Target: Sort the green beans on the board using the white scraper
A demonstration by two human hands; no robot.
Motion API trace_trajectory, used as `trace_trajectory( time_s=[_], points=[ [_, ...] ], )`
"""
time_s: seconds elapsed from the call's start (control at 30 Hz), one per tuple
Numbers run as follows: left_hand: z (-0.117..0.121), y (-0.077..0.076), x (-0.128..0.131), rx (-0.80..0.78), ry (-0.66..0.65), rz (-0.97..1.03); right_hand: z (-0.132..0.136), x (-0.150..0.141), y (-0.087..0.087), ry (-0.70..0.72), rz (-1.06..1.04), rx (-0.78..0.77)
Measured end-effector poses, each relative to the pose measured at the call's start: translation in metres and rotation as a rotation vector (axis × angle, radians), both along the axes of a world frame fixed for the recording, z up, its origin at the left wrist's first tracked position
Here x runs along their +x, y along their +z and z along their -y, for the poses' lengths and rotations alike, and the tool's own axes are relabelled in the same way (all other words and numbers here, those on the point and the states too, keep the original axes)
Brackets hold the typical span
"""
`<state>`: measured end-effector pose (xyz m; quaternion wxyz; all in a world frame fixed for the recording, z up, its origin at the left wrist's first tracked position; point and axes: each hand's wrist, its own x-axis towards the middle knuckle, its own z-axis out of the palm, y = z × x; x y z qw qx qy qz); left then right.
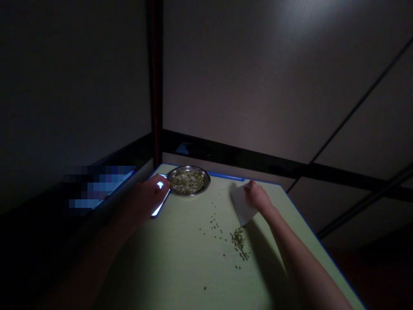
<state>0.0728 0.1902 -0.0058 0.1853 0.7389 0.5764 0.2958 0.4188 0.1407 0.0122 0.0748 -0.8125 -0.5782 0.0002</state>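
Seed pile (239, 244), seven o'clock from my right hand (257, 196), the nearer one.
I find that hand clenched on a white sheet (242, 206), lower corner just beside the pile, whose long axis runs eleven to five; steel plate (190, 194) towards ten-thirty from it. Left hand (151, 193) over a lit phone (157, 211), grip undetermined.

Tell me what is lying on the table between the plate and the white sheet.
Between the plate and the white sheet, a few small grains lie scattered, as the head view shows.
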Motion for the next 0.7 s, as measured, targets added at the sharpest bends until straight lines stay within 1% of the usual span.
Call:
trace_trajectory(
  time_s=[0.1, 0.17, 0.23, 0.3, 0.4, 0.47, 0.53, 0.6, 0.7],
  points=[
    [-0.001, 0.0, 0.0, 0.004, 0.002, 0.024, 0.01, 0.009, 0.005, 0.048, -0.007, 0.006],
    [0.0, 0.001, 0.0, 0.002, -0.002, 0.026, 0.026, 0.016, 0.008, 0.117, -0.015, 0.033],
    [0.001, 0.003, 0.0, 0.0, -0.001, 0.016, 0.048, 0.027, 0.009, 0.204, -0.032, 0.059],
    [0.003, 0.005, 0.001, -0.003, -0.001, 0.006, 0.073, 0.038, 0.01, 0.273, -0.058, 0.048],
    [0.006, 0.008, 0.003, -0.016, 0.004, -0.006, 0.113, 0.053, 0.008, 0.304, -0.042, 0.004],
    [0.008, 0.01, 0.003, -0.033, 0.023, -0.013, 0.136, 0.058, 0.007, 0.326, -0.009, -0.036],
    [0.009, 0.013, 0.004, -0.046, 0.031, -0.018, 0.154, 0.057, 0.005, 0.363, 0.01, -0.083],
    [0.01, 0.014, 0.005, -0.043, 0.016, -0.016, 0.166, 0.05, 0.003, 0.401, 0.016, -0.114],
    [0.009, 0.013, 0.006, -0.045, 0.012, -0.013, 0.169, 0.032, 0.0, 0.44, 0.026, -0.11]
  ],
)
